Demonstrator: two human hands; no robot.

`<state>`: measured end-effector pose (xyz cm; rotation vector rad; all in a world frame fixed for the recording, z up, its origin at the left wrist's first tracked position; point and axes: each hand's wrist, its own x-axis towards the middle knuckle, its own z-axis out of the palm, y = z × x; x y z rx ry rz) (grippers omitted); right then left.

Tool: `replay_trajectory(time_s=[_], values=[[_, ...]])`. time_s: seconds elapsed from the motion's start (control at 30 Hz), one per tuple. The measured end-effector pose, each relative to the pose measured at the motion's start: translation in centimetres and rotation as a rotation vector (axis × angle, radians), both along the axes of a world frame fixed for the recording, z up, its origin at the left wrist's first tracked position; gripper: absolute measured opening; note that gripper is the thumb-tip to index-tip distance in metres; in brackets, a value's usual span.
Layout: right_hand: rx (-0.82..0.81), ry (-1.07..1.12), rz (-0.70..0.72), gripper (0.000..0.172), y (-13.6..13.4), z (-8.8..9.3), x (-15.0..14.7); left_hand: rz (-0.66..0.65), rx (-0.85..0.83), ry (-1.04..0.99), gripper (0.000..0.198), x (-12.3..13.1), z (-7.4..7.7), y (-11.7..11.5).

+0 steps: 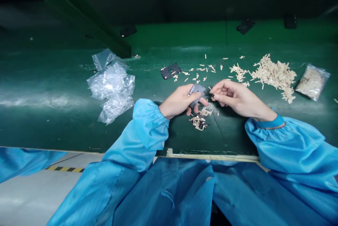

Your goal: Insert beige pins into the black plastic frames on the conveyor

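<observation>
My left hand [179, 100] is closed around a flat grey plastic part [196, 93], thumb on top and fingers below. Just to its right, my right hand [235, 97] pinches a small dark piece [212, 96] between thumb and fingertips; its exact kind is too small to make out. The two hands are close together but apart. Below them on the green table lies a little heap of beige and black pieces [200, 122]. Behind the left hand rests a black plastic frame [170, 71], with beige slips scattered to its right.
A big pile of beige slips [276, 74] spreads at the right, beside a clear bag of pieces [313, 81]. Crumpled clear plastic bags [111, 85] lie at the left. A green post [105, 32] rises behind them. Dark parts [245, 26] sit along the back.
</observation>
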<state>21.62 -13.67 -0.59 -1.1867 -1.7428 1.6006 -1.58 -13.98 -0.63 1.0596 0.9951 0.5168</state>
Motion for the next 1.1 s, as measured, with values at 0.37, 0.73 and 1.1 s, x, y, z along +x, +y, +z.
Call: replay_trajectory(time_s=[0.37, 0.73, 1.1], values=[[0.842, -0.095, -0.24, 0.022, -1.2, -1.8, -2.1, 0.19, 0.055, -0.05, 0.019, 1.1, -0.2, -0.4], [0.551, -0.019, -0.308, 0.019, -1.3, -1.3, -2.2, 0.298, 0.186, 0.068, 0.029, 1.1, 0.1, -0.4], [-0.002, 0.048, -0.257, 0.026, -1.4, -1.4, -2.5, 0.24, 0.325, 0.208, 0.025, 0.8, -0.1, -0.6]])
